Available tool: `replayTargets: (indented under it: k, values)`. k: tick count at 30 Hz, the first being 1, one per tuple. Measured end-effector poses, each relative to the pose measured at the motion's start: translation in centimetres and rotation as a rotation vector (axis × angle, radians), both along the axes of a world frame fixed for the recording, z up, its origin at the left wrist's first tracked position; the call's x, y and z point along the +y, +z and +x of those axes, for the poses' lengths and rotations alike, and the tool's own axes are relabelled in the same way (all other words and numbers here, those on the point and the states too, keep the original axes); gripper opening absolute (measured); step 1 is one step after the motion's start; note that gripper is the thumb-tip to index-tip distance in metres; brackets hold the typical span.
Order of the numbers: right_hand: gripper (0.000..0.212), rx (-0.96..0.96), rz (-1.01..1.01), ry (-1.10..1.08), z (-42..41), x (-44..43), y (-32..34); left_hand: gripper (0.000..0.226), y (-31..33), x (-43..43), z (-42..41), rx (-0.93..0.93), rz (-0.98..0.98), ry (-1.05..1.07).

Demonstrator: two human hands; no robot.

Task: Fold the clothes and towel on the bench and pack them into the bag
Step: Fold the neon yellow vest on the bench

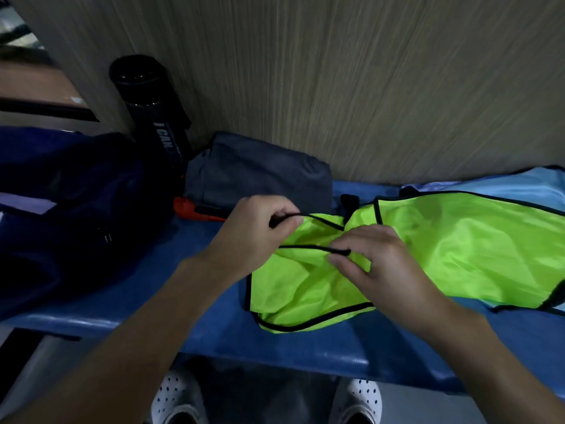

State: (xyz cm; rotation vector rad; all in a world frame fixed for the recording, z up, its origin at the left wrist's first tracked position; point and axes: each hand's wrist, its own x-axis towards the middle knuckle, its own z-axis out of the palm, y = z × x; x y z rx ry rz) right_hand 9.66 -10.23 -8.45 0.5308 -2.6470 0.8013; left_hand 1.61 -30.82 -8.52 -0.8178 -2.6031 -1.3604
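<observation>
A neon green vest (458, 249) with black trim lies spread across the blue bench (275, 341). My left hand (253, 231) pinches the black-trimmed edge of one shoulder strap near the vest's left end. My right hand (376, 267) pinches another black-trimmed edge just below and to the right. A folded dark grey garment (260, 172) rests against the wall behind my hands. The dark navy bag (67, 209) sits at the left end of the bench. A light blue cloth (519, 185) lies under the vest at the far right.
A black cylindrical bottle (149, 108) with white lettering stands between the bag and the wall. A red object (195, 209) pokes out under the grey garment. A wood-grain wall (367, 71) backs the bench. My white shoes (177, 399) show below the bench's front edge.
</observation>
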Motion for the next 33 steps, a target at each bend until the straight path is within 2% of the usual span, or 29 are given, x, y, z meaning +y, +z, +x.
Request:
replayTargets:
  k: [3, 9, 13, 16, 19, 21, 23, 25, 27, 33]
  values:
    - [0.016, 0.076, -0.070, -0.053, -0.9, -0.2, 0.7, 0.009, 1.4, 0.6, 0.5, -0.190, 0.171, -0.061]
    - [0.014, 0.127, -0.139, -0.157, -1.5, -0.5, 1.4, 0.012, 2.4, 1.0, 1.5, -0.370, 0.278, -0.153]
    - [0.015, 0.135, -0.129, -0.162, -1.6, -0.9, 1.6, 0.015, 1.8, 1.0, 2.1, -0.409, 0.269, -0.186]
    - [0.022, 0.108, -0.125, -0.157, -1.4, -0.8, 1.7, 0.002, 1.6, 1.0, 2.1, -0.383, 0.297, -0.152]
    - [0.033, 0.028, -0.096, -0.221, -0.3, 0.2, 1.4, 0.005, 1.6, 1.1, 2.1, -0.342, 0.314, -0.081]
    - [0.041, -0.038, -0.061, -0.388, 1.0, 1.8, 0.9, 0.006, 1.6, 1.2, 2.2, -0.332, 0.334, -0.048]
    - [0.044, -0.188, -0.002, -0.567, 2.6, 3.2, 0.7, 0.007, 1.7, 1.5, 2.4, -0.331, 0.349, -0.020]
    - [0.050, -0.389, 0.015, -0.651, 3.8, 3.7, 0.6, 0.006, 1.9, 2.0, 2.6, -0.342, 0.362, -0.007]
    - [0.050, -0.477, 0.010, -0.641, 4.5, 3.6, 0.5, 0.006, 1.9, 2.6, 2.7, -0.339, 0.368, 0.007]
    - [0.041, -0.480, -0.024, -0.579, 4.7, 2.8, 0.2, 0.016, 2.1, 3.3, 3.4, -0.312, 0.407, 0.004]
